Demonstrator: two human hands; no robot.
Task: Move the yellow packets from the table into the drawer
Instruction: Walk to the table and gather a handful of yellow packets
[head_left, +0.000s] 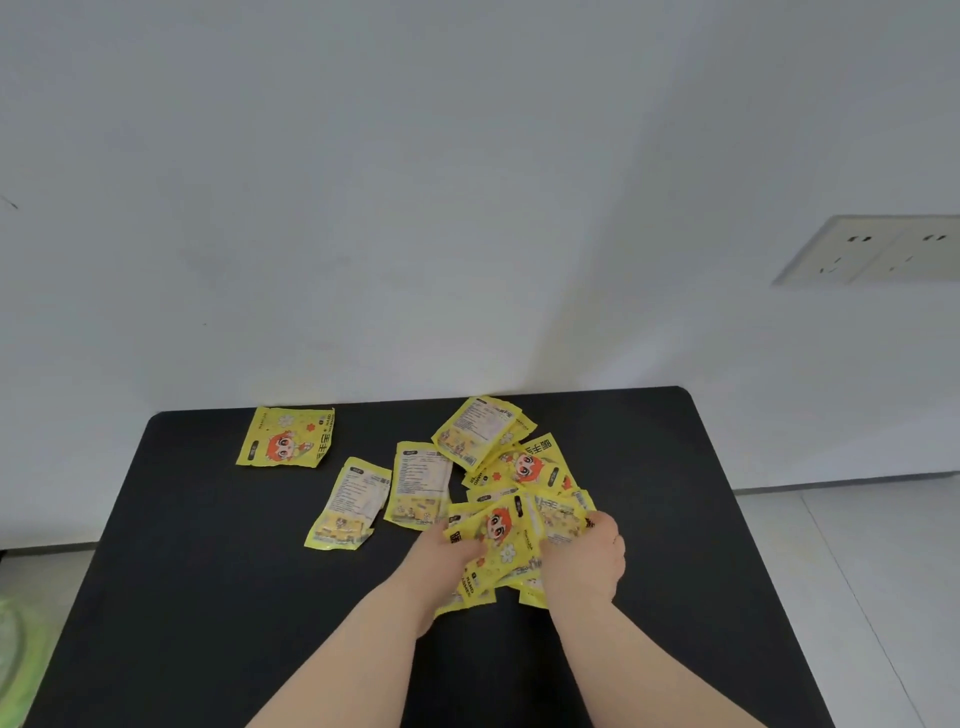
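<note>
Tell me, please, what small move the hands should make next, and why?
Probably lift the bunch of yellow packets off the table: the left hand and the right hand grip it from both sides, and no drawer is in view.

Hidden, cropped and unreadable parts

The fingers of the left hand (445, 557) are covered by the bundle of yellow packets (506, 530), so its grip cannot be judged; the fingertips of the right hand (587, 564) are tucked behind the bundle's far edge. The lower packets of the pile (527, 467) are overlapped and only partly seen. The print on the packet backs is too small to be read. The wall socket (883, 249) is cut by the right edge, a blurred green object (15, 660) by the left, and the table (208, 597) by the bottom.
</note>
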